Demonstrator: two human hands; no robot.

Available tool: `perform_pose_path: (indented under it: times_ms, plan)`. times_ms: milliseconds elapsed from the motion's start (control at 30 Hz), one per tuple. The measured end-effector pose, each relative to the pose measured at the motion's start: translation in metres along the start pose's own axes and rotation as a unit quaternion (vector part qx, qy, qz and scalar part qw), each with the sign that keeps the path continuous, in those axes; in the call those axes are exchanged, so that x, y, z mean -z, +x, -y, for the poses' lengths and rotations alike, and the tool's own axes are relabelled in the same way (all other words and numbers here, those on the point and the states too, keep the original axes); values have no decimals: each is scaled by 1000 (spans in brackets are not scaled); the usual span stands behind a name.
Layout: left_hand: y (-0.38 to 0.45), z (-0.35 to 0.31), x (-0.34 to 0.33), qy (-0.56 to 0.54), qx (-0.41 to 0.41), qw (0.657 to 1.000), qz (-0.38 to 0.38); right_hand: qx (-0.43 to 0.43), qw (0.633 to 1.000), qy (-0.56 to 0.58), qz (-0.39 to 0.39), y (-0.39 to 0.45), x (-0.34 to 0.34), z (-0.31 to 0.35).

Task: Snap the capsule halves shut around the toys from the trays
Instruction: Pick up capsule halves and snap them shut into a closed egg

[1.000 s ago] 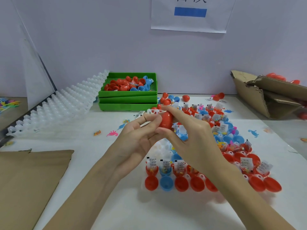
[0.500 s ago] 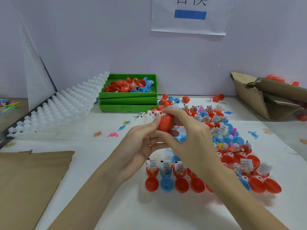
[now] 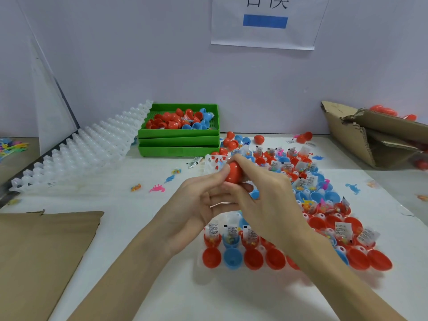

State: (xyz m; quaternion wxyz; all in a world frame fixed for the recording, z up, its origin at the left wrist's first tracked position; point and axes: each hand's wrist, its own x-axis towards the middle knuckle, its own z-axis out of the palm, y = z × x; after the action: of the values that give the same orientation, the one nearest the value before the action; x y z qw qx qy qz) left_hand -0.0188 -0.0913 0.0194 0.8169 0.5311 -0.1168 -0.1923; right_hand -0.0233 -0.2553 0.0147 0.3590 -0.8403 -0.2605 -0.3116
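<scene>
**capsule_fan:** Both hands are up over the capsule tray (image 3: 287, 256), meeting right above its middle. Left hand (image 3: 196, 205) has its fingers curled with the thumb and fingertips pinching a red capsule (image 3: 234, 172) from the left. Right hand (image 3: 266, 193) wraps over the same capsule from the right, index finger lying across the top. So both are closed on it, nothing loose.

**toybox77:** Is the capsule shut or still two halves?

**capsule_fan:** Can't tell, the fingers cover the seam. You only see a rounded red bit poking out between them.

**toybox77:** What's in the tray under the hands?

**capsule_fan:** Rows of open red and blue halves. The row nearest the person is empty cups, and the row just behind has little bagged toys (image 3: 231, 235) with white labels sitting in them. More bagged ones fill the far and right part of the tray.

**toybox77:** And around it?

**capsule_fan:** Behind the tray, to the left, a stack of green bins (image 3: 178, 142) with loose red and blue halves in the top one. Left of the tray, a leaning pile of clear white trays (image 3: 81, 156), and a pink dinosaur (image 3: 157, 188) flat on the table (image 3: 139, 228) between them. Right of the tray, a blue dinosaur (image 3: 353, 188). Far right, a torn cardboard box (image 3: 361, 135). Near left, a sheet of cardboard (image 3: 41, 251).
</scene>
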Motion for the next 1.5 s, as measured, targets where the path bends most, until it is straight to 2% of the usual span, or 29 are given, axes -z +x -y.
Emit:
perform_pose_path:
  times_ms: [167,267,400,467,500,533,600,633,700,733,767,833,900,967,1100,1267,1367,1433,1500]
  plan:
    - [2,2,4,22,1,999,-31,6,999,9,37,1,-1,-7]
    - [1,5,4,95,-33,993,-58,-32,996,-16,76,1,0,-9]
    - [0,10,-1,270,-145,942,-137,-84,992,3,94,3,3,-3]
    - [-1,9,-2,313,-193,912,-181,-128,987,65,71,6,4,-1]
    - [-1,8,-1,319,-212,901,-204,-181,973,132,48,10,7,0]
    - [-1,6,0,318,-228,893,-223,-244,946,214,17,17,13,-2]
    - [-1,1,6,312,-254,878,-258,-362,866,341,-44,40,31,-18]
    - [0,-1,9,313,-262,871,-272,-395,821,405,-76,56,43,-32]
    - [1,-2,12,323,-259,864,-286,-404,711,546,-183,94,73,-62]
    - [2,-1,14,327,-251,865,-286,-395,670,584,-233,112,87,-77]
    - [3,0,15,334,-244,865,-284,-393,662,581,-263,126,99,-90]
    - [3,2,17,358,-231,860,-282,-430,711,492,-259,138,109,-108]
    - [4,2,19,377,-222,854,-281,-474,764,390,-199,130,103,-117]
    - [5,3,22,409,-210,842,-284,-476,795,350,-137,109,91,-115]
    - [6,5,27,492,-198,803,-273,-421,825,363,-101,61,74,-82]
    - [7,12,29,577,-200,767,-196,-411,854,305,-89,28,65,-55]
    - [9,19,29,623,-220,737,-143,-398,891,207,-66,24,60,-49]
    - [11,23,27,629,-224,734,-119,-370,911,170,-59,22,55,-48]
    - [12,26,24,623,-206,748,-99,-340,925,161,-53,17,50,-49]
